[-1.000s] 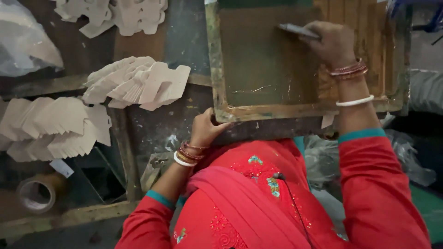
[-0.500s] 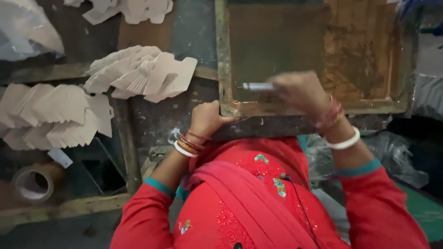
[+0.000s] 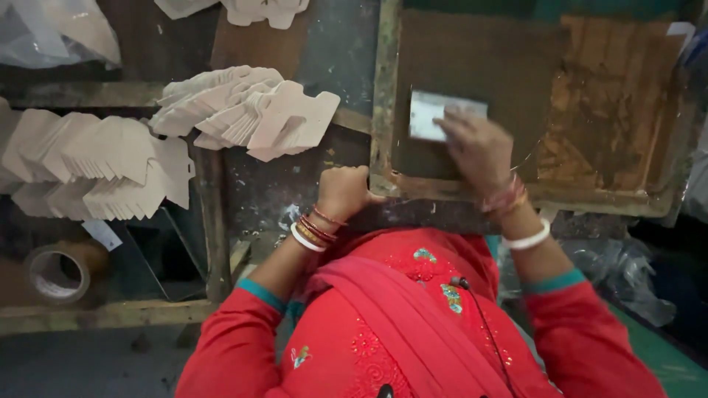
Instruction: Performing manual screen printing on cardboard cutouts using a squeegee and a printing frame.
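Note:
A wooden-framed brown screen (image 3: 383,96) lies flat on the bench in front of me. My left hand (image 3: 343,193) is closed around the frame's near left corner. My right hand (image 3: 479,151) rests on the mesh inside the frame, fingers shut on a small pale flat scraper (image 3: 428,114) held against the screen's left half. Bangles ring both wrists, and red sleeves and a red scarf fill the lower view.
Fanned stacks of pale die-cut card pieces (image 3: 251,110) lie left of the frame, with more (image 3: 96,162) at far left and at the top (image 3: 251,11). A tape roll (image 3: 55,273) sits lower left. Clear plastic bags lie top left (image 3: 59,29) and lower right (image 3: 627,287).
My right hand dragged the scraper from the screen's far right toward the near left, then turned its flat face up on the left half. My left hand stayed on the frame corner.

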